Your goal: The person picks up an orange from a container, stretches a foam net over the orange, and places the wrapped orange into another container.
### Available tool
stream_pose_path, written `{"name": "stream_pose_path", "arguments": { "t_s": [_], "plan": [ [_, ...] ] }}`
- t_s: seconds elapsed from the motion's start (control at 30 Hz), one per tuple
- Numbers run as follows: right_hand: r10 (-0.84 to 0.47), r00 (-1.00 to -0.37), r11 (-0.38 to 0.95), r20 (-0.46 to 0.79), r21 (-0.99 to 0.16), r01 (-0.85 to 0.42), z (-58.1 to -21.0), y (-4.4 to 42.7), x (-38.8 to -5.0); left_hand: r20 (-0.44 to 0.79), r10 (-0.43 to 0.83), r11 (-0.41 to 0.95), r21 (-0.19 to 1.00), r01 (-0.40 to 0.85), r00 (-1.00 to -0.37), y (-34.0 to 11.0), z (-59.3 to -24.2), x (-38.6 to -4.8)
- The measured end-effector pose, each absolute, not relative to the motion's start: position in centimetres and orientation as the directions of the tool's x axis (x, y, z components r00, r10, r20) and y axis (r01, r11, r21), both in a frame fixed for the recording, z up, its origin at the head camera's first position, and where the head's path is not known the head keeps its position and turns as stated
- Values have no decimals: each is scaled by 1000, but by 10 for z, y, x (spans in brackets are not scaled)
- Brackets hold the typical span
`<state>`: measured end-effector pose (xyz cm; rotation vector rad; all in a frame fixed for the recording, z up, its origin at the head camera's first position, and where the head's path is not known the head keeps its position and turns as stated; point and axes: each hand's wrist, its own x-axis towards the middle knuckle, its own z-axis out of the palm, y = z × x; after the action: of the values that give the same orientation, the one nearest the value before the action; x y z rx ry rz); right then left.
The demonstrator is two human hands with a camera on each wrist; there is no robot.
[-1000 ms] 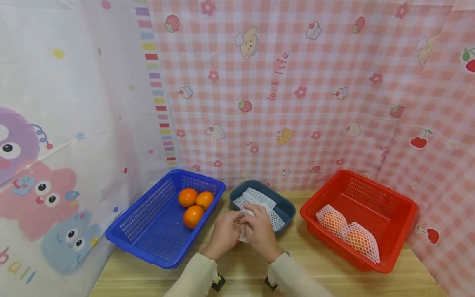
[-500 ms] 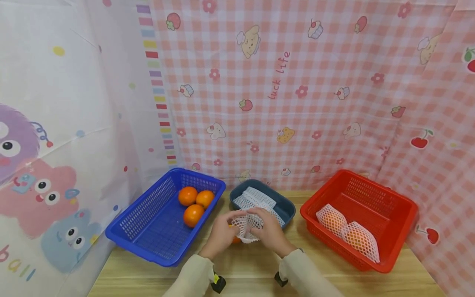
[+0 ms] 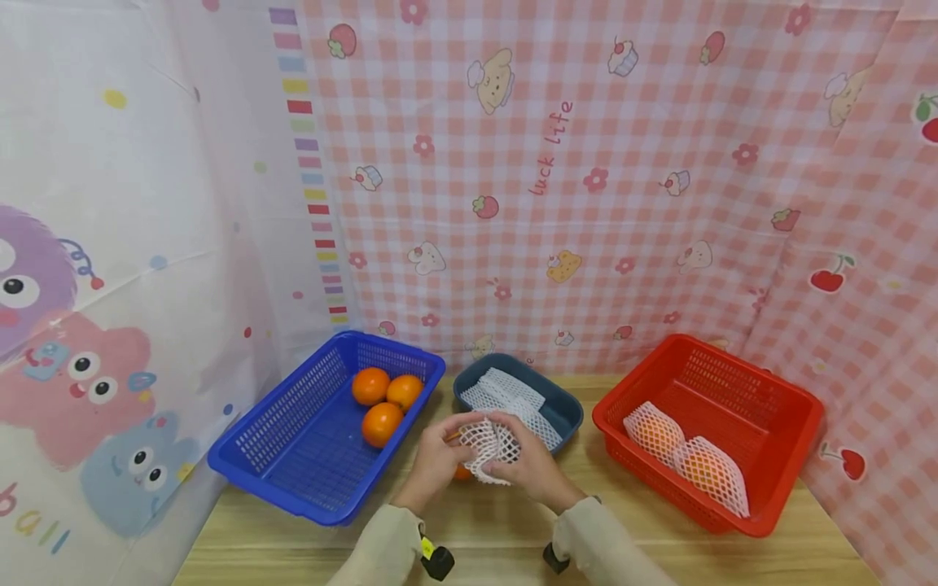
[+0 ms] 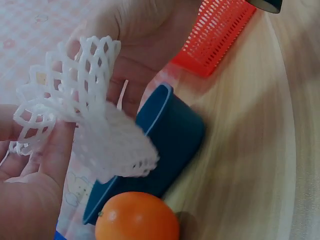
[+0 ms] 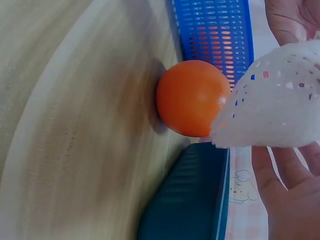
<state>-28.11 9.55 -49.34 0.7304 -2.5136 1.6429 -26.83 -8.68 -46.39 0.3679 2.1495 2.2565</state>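
A white foam fruit net [image 3: 489, 449] is held between both hands above the table, its end spread wide in the left wrist view. My left hand [image 3: 434, 457] pinches one side of it between thumb and fingers. On the other side my right hand [image 3: 538, 465] grips the net, thumb in front and fingers behind. Below the net an orange [image 5: 192, 97] rests on the wooden table; in the head view the left hand and net hide most of it. Just beyond the hands, a dark teal basket [image 3: 570, 400] contains more flat foam nets [image 3: 506, 389].
To the left stands a blue basket [image 3: 293, 476] with several oranges [image 3: 383, 425] along its right side. On the right, a red basket [image 3: 777, 456] contains two oranges in foam nets [image 3: 707, 474]. A checked cloth [image 3: 469, 163] hangs behind the table.
The hands have moved apart from each other, and the net between them has gone from bunched up to spread open. More of the net shows now. The baskets stay put.
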Motion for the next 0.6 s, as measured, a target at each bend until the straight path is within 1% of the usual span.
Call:
{"name": "stream_pose_path", "arguments": {
  "t_s": [0.1, 0.2, 0.43, 0.53, 0.6],
  "plan": [
    [-336, -898, 342, 285, -851, -398, -497, 95, -281, 164, 148, -76, 985, 155, -975, -85, -475, -273],
    [-318, -906, 363, 278, -847, -387, -500, 94, -281, 172, 152, -63, 984, 165, -973, -84, -483, -276],
    [-300, -909, 393, 288, -831, -393, -509, 96, -284, 219, 160, 29, 974, 226, -963, -86, -478, -272],
    [-299, -902, 405, 312, -814, -416, -511, 97, -284, 219, 126, -1, 975, 221, -968, -89, -480, -273],
    [-298, -895, 415, 332, -799, -435, -512, 97, -285, 224, 74, -34, 975, 222, -972, -91, -484, -276]
  ]
}}
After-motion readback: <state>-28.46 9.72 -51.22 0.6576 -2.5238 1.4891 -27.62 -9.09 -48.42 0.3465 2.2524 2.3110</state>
